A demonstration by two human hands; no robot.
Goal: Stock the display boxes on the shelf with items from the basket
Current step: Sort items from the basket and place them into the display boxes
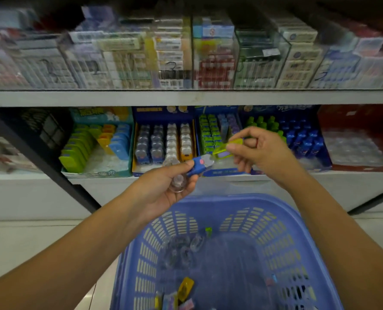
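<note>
My left hand [166, 186] grips a blue correction tape [200, 164] between thumb and fingers, with clear ones [177, 183] lying in its palm. My right hand [258, 151] pinches a green-yellow item [227, 148] just above and right of the blue one. Both are held in front of the lower shelf's display boxes: a blue box [163, 139] of clear and yellow items and a box [217, 133] of green ones behind my right hand. The blue basket [286, 222] below holds several clear, yellow and pink items [184, 249].
A teal display box [96, 144] with green, yellow and blue pieces stands at the left, a blue one [298, 135] and a red one [360, 139] at the right. The upper shelf [186, 98] carries clear bins of packaged goods. A black frame post [40, 157] slants at the left.
</note>
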